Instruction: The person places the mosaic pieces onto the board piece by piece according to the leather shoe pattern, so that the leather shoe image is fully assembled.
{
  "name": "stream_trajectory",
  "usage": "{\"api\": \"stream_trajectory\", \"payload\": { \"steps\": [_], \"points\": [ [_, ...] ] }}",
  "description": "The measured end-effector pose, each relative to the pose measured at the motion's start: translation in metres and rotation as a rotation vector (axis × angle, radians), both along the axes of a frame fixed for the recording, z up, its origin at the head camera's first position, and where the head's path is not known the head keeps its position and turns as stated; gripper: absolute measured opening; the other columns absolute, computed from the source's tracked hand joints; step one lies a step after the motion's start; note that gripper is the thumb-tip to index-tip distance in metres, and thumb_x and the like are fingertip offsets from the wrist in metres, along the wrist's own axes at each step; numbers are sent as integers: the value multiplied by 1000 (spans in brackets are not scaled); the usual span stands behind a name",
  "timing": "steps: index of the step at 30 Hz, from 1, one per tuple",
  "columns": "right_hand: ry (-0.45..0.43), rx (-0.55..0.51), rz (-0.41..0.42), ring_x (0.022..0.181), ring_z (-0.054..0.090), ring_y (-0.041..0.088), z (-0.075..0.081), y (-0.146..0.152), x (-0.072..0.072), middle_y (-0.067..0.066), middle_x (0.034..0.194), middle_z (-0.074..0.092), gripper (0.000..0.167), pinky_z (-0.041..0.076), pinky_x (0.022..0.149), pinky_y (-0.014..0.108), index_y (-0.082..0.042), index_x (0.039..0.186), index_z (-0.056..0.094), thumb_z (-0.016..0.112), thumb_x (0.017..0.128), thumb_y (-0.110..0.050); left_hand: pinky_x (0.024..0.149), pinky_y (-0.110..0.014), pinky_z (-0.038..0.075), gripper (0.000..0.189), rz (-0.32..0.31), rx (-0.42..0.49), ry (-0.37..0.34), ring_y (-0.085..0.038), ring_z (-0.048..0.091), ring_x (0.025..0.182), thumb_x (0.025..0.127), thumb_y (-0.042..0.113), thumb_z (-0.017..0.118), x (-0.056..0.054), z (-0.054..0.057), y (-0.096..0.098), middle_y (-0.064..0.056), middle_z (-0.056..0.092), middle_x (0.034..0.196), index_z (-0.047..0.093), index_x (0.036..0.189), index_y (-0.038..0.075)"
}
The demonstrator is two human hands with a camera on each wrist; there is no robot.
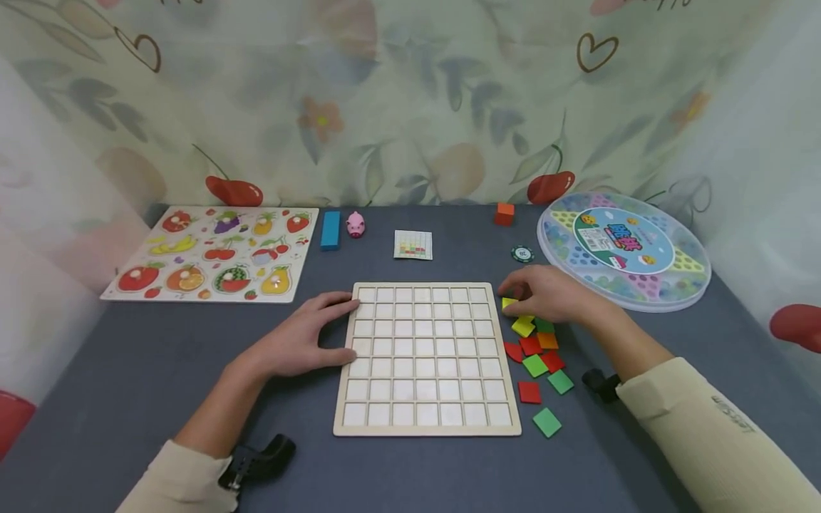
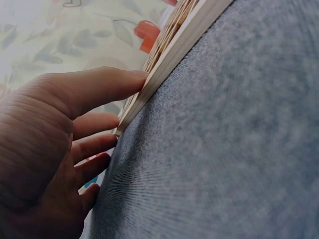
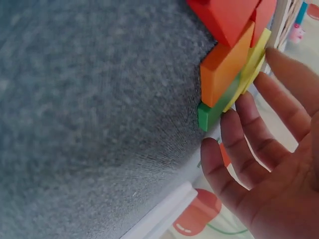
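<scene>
A pale wooden grid board (image 1: 426, 430) lies flat in front of me. My left hand (image 1: 301, 338) rests at its left side, thumb and fingers spread apart, fingertips touching the frame's edge; the left wrist view shows the thumb (image 2: 112, 87) against the rim. By the board's upper right corner, my right hand (image 1: 545, 292) pinches a yellow tile (image 1: 509, 303) between thumb and index finger. Another yellow tile (image 1: 523, 327) lies just below. Beside them are an orange tile (image 3: 227, 64), a green tile (image 3: 214, 112) and several red and green tiles, overlapping in a loose pile.
Behind the board lie a printed card (image 1: 413, 245), a pink pig figure (image 1: 355, 224), a blue block (image 1: 330, 231), an orange cube (image 1: 504, 214) and a round chip (image 1: 522, 254). A fruit puzzle board (image 1: 212, 253) is at left, a round game box (image 1: 625, 249) at right.
</scene>
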State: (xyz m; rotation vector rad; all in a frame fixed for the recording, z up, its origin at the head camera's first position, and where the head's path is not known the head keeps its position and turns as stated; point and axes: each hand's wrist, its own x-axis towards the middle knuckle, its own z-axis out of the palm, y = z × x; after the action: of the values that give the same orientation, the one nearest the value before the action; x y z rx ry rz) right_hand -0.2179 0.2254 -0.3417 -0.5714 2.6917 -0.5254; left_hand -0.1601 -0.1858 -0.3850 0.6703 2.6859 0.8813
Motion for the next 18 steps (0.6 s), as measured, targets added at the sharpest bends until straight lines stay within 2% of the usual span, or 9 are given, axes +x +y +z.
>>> {"api": "stream_trajectory", "payload": {
  "steps": [9,13,18],
  "points": [
    [16,6,-18,85,58,20,-4,-3,-4,5,93,67,18,50,79,35,-9,106,70,77,93,-20,115,-65,32,82,8,2,-1,-39,31,149,90,45,76,0,-1,-2,-14,34,164,44,158,14],
    [17,-3,-46,81,57,20,-4,-4,-4,5,89,65,17,50,74,33,-10,99,67,78,92,-21,115,-65,32,81,10,6,-3,-39,31,149,90,44,76,0,0,-2,-14,34,164,44,158,14],
    [25,-24,-50,81,58,20,-1,-5,-3,6,93,70,13,50,72,31,-9,104,73,74,95,-19,115,-64,33,81,9,4,-1,-38,32,149,90,44,76,-1,-1,-1,-13,34,164,44,158,14]
  ]
}}
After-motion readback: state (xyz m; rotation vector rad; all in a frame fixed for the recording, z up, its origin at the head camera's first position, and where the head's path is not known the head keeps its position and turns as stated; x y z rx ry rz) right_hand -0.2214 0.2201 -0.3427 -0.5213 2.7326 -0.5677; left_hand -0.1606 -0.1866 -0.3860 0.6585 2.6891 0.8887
